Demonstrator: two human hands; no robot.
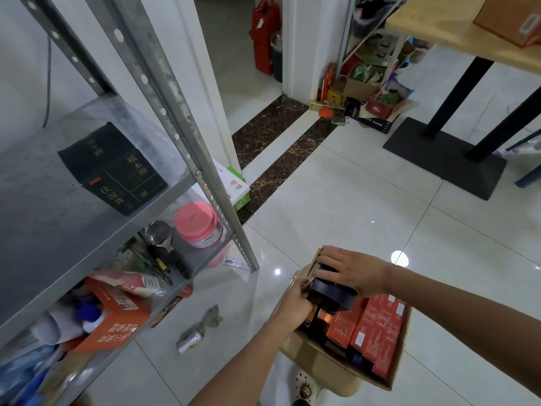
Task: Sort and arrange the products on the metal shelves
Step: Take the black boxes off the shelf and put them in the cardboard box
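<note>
A cardboard box on the floor at lower right holds several red product boxes and dark ones. Above its left end, both hands hold a black box. My right hand lies over its top with fingers curled round the far edge. My left hand grips its near left end. The metal shelf unit stands at left, with a dark green box on the upper shelf. A pink-lidded jar sits one shelf below.
The lower shelves hold tools, an orange box and bottles. A small can with crumpled wrapping lies on the tiled floor. A white-and-green box sits behind the shelf post. A wooden table on black legs stands at upper right.
</note>
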